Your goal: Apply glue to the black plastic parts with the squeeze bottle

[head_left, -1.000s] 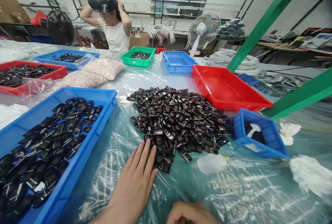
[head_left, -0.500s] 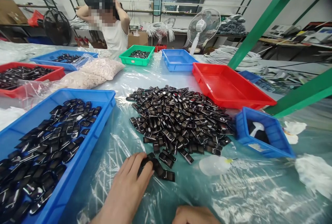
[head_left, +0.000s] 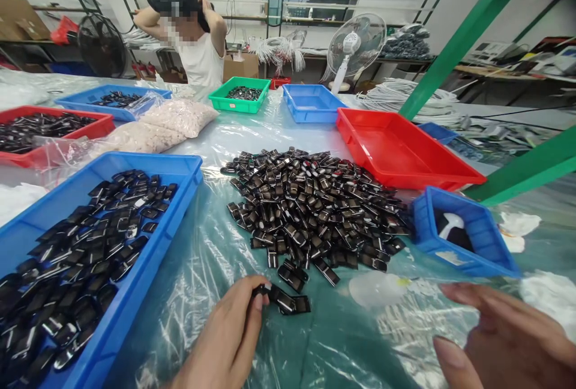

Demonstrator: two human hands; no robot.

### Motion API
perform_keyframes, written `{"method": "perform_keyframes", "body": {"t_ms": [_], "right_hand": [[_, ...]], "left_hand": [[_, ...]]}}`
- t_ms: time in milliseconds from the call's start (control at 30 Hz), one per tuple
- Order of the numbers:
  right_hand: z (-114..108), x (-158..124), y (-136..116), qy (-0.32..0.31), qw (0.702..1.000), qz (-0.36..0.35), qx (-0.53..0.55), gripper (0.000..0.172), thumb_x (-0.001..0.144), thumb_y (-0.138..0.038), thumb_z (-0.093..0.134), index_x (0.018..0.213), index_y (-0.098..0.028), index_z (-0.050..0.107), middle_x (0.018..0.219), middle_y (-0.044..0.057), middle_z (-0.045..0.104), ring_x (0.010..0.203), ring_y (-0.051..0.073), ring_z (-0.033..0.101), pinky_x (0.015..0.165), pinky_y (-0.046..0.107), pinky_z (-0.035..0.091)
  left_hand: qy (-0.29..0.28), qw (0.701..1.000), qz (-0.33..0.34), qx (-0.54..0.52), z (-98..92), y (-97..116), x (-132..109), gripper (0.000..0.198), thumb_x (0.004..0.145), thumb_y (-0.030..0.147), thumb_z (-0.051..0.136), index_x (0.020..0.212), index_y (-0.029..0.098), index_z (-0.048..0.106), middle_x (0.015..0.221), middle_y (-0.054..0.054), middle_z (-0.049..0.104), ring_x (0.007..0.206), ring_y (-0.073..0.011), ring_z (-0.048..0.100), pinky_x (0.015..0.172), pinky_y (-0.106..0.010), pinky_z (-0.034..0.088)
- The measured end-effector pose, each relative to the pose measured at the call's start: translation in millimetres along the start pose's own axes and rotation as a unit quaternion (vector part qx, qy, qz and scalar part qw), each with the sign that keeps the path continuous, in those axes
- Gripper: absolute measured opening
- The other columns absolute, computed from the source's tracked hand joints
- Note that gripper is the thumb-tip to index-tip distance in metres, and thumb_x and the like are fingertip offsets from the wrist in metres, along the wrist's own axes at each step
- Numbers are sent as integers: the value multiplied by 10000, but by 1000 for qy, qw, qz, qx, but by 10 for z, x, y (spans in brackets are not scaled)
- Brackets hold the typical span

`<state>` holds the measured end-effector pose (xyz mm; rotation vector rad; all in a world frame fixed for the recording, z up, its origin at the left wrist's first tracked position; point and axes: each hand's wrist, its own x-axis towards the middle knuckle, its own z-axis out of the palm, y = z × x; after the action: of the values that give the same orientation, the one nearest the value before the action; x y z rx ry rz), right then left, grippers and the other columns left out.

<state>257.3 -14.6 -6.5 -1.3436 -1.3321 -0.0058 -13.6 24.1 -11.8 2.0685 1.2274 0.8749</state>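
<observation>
Several small glossy black rectangular pieces (head_left: 286, 301) on the plastic-sheeted green bench (head_left: 324, 344), in a short row at two o'clock from the bare left hand (head_left: 228, 324), long axis roughly nine to three, dipping toward four. Left hand nearer, fingers curled round the near end; gripping or merely touching, unclear. Bare right hand (head_left: 504, 332), well apart at three o'clock from the left, thumb and fingers spread, nothing visibly held. Brands: none readable; pale label (head_left: 450, 258) on blue plastic bin (head_left: 486, 230) illegible.

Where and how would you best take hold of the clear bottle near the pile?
Probably by the wide body of the clear bottle, from above on the near side: it lies on its side, its narrow yellowish tip points right, and the black pile is just beyond it.
</observation>
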Motion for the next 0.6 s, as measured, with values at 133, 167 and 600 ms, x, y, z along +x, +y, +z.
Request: {"method": "perform_keyframes", "body": {"t_ms": [133,167,600], "right_hand": [[77,-44,109,-146,985,83,37,631,845,-291,651,1397,-368,355,1317,90,523,1220,292,523,1013,477,446],[108,-76,119,-181,977,110,38,633,862,-309,633,1410,-357,319,1354,89,514,1256,285,506,1014,464,456],[255,-135,-52,-223,933,283,27,462,885,-461,573,1281,-279,417,1285,92,617,1167,236,588,882,325,536]], "left_hand": [[-31,999,-9,-13,-6,40,17,229,1001,263,334,911,254,543,678,24,584,552,-147,594,513,-247,459],[-47,999,-8,-2,-3,41,18,252,994,257,331,846,244,535,642,29,554,519,-139,562,494,-244,430],[-83,995,-16,56,64,-47,-34,172,846,205,423,677,235,437,550,56,416,446,-116,425,443,-231,282]]}}
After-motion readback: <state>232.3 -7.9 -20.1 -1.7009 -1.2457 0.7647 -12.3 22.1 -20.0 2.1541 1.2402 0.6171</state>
